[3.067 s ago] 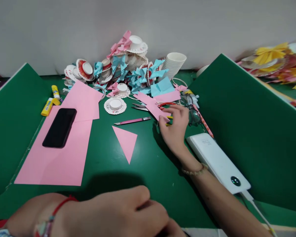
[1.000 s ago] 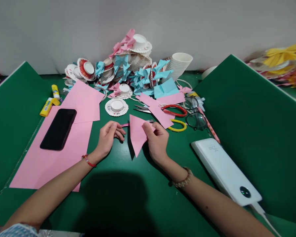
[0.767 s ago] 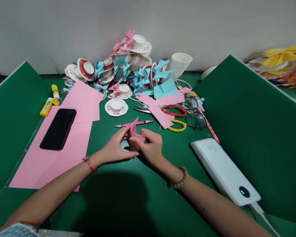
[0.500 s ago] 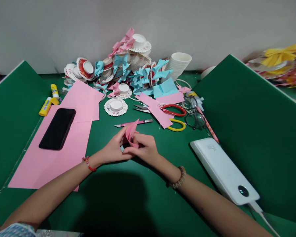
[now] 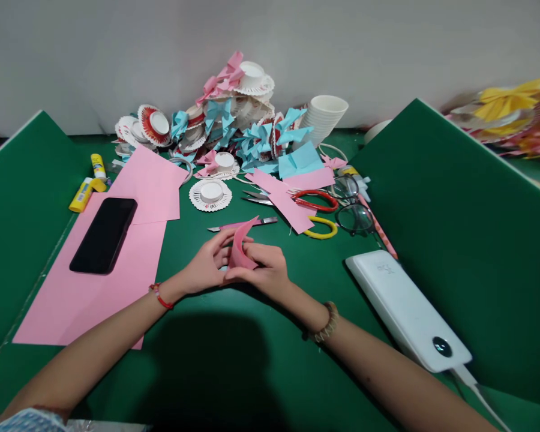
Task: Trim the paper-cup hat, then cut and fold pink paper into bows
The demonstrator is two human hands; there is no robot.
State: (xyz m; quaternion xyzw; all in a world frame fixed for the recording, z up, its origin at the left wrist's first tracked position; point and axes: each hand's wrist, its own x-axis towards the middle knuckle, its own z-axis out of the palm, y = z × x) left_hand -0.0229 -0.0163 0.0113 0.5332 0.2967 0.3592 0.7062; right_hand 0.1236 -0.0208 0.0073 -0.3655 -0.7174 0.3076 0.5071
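Note:
A small piece of pink paper (image 5: 240, 252), bent into a curve, stands between my two hands above the green tabletop. My right hand (image 5: 265, 267) pinches its lower right edge between thumb and fingers. From the other side, my left hand (image 5: 210, 264) curls its fingers around the paper's left side; its fingertips are partly hidden behind the sheet. Just beyond the hands lies a pink craft knife (image 5: 227, 227), partly covered by the paper. Scissors with one red and one yellow handle (image 5: 321, 228) rest farther right, under pink strips (image 5: 292, 207).
A phone (image 5: 103, 235) lies on pink sheets (image 5: 139, 300) at left, near glue sticks (image 5: 81, 195). Fringed cup pieces (image 5: 210, 193) and bows are heaped behind, beside stacked paper cups (image 5: 326, 117). Glasses (image 5: 355, 217) and a white power bank (image 5: 407, 309) sit at right, between green side panels (image 5: 472, 240).
The pink paper has turned slightly and shows more of its curved face. My left fingers have shifted a little around it; my right hand keeps its pinch.

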